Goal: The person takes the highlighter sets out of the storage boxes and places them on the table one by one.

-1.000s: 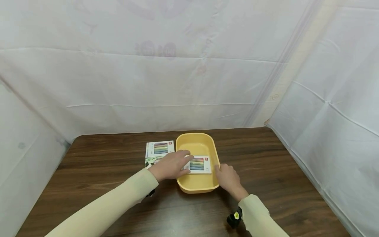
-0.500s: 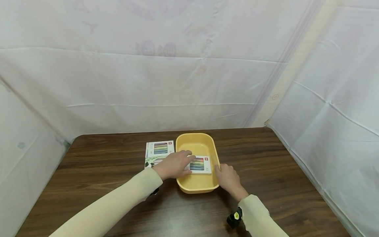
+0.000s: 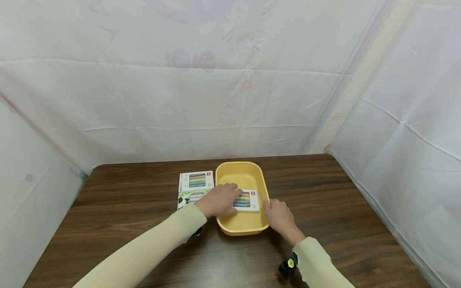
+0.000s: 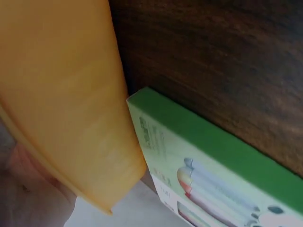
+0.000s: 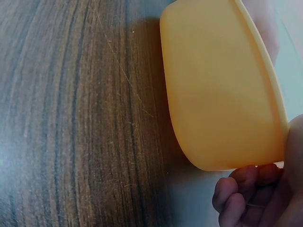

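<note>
A yellow plastic basin (image 3: 242,228) stands on the table with a white box of coloured pens (image 3: 253,201) lying flat inside. My left hand (image 3: 219,199) reaches over the basin's left rim and grips this box, fingers near its far edge and thumb near its close edge; the hand covers the box's left part. My right hand (image 3: 279,218) holds the basin's right rim, thumb on the inner side, fingers (image 5: 232,203) curled under outside. Left of the basin lies a second box of coloured pens (image 3: 197,180), with a green side and a panda picture, partly behind my left arm.
The dark wooden table (image 3: 137,200) extends on both sides of the basin. White sheeting (image 3: 223,100) hangs behind the table and along its right and left sides. A small black device (image 3: 288,266) is strapped at the right wrist.
My left hand has slid a little to the right over the box in the basin, covering more of it. The right hand keeps its hold on the rim, and the basin stays in place.
</note>
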`<action>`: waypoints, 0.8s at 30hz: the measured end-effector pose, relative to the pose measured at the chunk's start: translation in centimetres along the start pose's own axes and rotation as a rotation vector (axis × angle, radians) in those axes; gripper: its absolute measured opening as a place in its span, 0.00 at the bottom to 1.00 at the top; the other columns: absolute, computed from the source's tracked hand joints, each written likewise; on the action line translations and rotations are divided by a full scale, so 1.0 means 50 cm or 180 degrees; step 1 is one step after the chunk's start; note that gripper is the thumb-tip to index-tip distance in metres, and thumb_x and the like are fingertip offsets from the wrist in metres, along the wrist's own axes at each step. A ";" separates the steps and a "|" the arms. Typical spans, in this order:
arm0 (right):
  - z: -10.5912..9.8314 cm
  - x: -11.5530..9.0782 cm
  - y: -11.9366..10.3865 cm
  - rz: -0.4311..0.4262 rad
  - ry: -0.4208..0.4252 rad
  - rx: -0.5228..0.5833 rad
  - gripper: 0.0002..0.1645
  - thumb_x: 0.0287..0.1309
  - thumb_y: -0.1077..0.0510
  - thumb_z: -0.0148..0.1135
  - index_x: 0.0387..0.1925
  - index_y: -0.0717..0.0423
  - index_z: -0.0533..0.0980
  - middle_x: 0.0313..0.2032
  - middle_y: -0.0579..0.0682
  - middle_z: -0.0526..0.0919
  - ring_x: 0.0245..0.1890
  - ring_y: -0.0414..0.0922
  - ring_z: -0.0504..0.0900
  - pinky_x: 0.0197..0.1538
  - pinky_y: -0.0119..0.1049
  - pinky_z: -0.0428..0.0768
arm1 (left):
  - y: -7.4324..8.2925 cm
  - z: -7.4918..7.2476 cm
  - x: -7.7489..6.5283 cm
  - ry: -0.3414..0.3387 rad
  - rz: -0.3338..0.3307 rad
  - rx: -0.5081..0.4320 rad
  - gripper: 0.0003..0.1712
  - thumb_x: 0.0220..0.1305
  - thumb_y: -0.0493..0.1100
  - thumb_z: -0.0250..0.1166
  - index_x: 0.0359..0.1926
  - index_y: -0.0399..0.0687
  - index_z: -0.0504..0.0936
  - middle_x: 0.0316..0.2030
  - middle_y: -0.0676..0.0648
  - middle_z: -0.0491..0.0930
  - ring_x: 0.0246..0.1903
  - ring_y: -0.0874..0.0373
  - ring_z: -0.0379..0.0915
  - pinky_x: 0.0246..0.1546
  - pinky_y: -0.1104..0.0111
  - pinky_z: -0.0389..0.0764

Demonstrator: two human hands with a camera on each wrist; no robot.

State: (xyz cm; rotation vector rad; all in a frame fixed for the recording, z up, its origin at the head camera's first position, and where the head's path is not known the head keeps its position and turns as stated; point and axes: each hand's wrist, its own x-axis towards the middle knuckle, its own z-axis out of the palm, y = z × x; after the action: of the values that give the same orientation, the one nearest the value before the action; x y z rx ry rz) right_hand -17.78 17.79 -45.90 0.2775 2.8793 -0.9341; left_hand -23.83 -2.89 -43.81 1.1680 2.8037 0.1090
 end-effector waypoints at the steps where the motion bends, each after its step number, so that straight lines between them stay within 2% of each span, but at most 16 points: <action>1: 0.000 0.000 0.000 -0.0002 0.0006 -0.0008 0.25 0.71 0.47 0.41 0.22 0.54 0.73 0.16 0.50 0.72 0.15 0.44 0.70 0.19 0.34 0.66 | 0.001 0.001 0.001 -0.0001 -0.0008 0.0018 0.32 0.58 0.54 0.65 0.62 0.49 0.71 0.60 0.44 0.71 0.59 0.49 0.69 0.60 0.56 0.70; 11: 0.005 -0.004 -0.003 0.0008 0.0034 -0.0013 0.25 0.71 0.47 0.41 0.22 0.54 0.73 0.16 0.49 0.72 0.15 0.43 0.70 0.18 0.34 0.66 | 0.002 0.009 0.000 -0.0010 -0.0040 0.0098 0.31 0.60 0.56 0.63 0.62 0.52 0.71 0.59 0.45 0.74 0.58 0.49 0.71 0.59 0.54 0.70; 16: 0.005 -0.002 -0.005 0.0011 0.0047 -0.0051 0.24 0.71 0.48 0.41 0.24 0.55 0.74 0.17 0.49 0.72 0.15 0.43 0.71 0.18 0.34 0.66 | 0.000 0.010 0.002 -0.0009 -0.0060 0.0043 0.31 0.59 0.56 0.63 0.62 0.53 0.71 0.58 0.45 0.74 0.57 0.50 0.70 0.59 0.54 0.69; 24: 0.004 0.003 -0.011 -0.0013 0.0121 -0.0179 0.25 0.70 0.49 0.41 0.21 0.54 0.74 0.16 0.49 0.73 0.15 0.44 0.72 0.18 0.35 0.66 | -0.006 0.010 0.004 -0.0014 -0.0069 -0.0017 0.33 0.57 0.58 0.64 0.61 0.53 0.70 0.57 0.46 0.73 0.56 0.51 0.69 0.60 0.55 0.69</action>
State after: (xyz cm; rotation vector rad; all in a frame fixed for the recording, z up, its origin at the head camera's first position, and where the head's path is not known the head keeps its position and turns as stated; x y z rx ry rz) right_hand -18.02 17.23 -45.77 0.2878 2.9360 -0.8560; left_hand -24.11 -2.96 -44.35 1.1352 2.8097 0.1121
